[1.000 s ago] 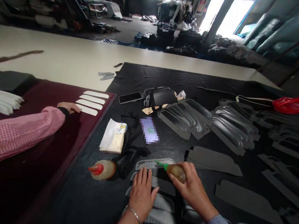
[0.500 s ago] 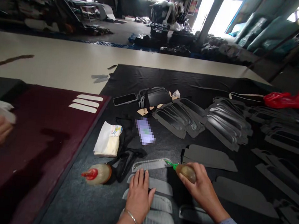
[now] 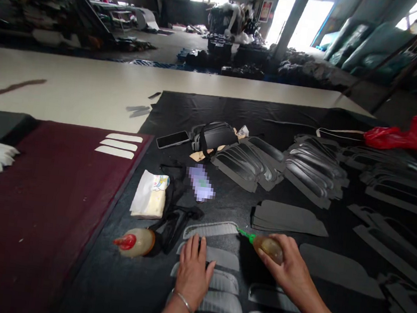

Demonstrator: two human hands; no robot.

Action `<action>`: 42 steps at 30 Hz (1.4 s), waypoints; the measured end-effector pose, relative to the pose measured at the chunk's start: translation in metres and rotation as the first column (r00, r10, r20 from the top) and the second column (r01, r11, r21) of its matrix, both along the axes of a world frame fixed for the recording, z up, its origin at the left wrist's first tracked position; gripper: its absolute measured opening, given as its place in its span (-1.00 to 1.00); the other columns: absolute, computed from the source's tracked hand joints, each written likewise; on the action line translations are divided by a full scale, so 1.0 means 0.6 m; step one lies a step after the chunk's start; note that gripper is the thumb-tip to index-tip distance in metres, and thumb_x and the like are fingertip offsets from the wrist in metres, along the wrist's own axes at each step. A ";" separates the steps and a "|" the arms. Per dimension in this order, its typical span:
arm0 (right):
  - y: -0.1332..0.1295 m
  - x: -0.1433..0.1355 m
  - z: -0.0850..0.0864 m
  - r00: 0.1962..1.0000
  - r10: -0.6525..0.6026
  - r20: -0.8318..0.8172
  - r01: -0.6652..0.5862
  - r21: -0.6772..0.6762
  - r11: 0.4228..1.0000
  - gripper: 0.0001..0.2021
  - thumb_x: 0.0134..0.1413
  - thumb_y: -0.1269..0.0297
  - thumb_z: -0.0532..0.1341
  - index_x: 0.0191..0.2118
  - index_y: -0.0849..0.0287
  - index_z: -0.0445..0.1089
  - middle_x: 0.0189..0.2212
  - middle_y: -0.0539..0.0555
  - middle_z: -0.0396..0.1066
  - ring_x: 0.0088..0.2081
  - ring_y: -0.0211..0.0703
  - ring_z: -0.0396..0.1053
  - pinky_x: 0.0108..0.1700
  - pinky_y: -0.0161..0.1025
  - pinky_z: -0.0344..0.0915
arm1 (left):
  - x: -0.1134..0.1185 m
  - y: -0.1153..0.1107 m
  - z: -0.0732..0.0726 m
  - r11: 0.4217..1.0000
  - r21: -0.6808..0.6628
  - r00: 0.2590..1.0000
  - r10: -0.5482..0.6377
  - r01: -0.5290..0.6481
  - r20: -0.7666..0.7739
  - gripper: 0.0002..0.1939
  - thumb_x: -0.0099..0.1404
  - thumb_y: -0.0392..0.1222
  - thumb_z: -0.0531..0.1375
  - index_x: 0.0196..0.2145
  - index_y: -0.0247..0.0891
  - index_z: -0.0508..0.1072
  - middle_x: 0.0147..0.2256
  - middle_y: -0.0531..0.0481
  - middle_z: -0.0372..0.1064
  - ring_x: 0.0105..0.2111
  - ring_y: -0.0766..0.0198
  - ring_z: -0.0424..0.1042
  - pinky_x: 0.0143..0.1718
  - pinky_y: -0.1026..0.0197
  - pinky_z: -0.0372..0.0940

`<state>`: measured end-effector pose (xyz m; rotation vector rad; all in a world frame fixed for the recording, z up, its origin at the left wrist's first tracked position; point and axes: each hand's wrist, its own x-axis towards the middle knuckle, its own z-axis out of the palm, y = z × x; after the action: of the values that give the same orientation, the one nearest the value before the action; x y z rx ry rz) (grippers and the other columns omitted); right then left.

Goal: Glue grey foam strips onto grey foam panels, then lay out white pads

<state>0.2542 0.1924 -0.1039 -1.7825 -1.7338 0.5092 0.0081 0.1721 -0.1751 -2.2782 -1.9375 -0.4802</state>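
A squeeze glue bottle [image 3: 269, 248] with a green nozzle is held in my right hand [image 3: 289, 271], fingers wrapped round it. Its tip is at the right end of a grey curved strip piece [image 3: 211, 230], where a line of glue runs along the upper edge. My left hand [image 3: 194, 270] lies flat, fingers stretched out, over the left part of the column of grey pieces, fingertips at the lower edge of the top one. More grey pieces [image 3: 220, 303] lie below. Another bottle with a red cap [image 3: 138, 243] lies on its side to the left.
A tissue pack [image 3: 150, 197], a phone [image 3: 172, 140] and a black bag [image 3: 216, 136] lie beyond. Stacks of black cut pieces [image 3: 314, 168] and a red plastic bag [image 3: 406, 136] are to the right. White strips [image 3: 119, 145] rest on the maroon surface.
My right hand and the glue bottle have moved right and slightly down, to the strip's right end. The other person's hand at the left has gone from view. My left hand stays put.
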 end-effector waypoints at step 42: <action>0.000 -0.192 0.021 0.897 0.415 -0.149 -0.428 -0.071 0.901 -0.75 -0.01 0.29 0.18 -0.15 0.12 0.24 -0.22 0.10 0.25 -0.18 -0.09 0.30 -0.15 -0.16 0.30 | -0.004 -0.071 -0.004 0.991 -0.115 0.988 -0.051 0.068 0.144 -0.46 0.20 0.01 0.11 0.06 -0.36 0.25 0.08 -0.26 0.23 0.10 -0.06 0.18 0.03 -0.08 0.27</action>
<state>0.1387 0.1923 -0.0915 -1.3941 -2.0373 0.8904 0.0054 0.1295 -0.1772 -2.4442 -2.0181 -0.5611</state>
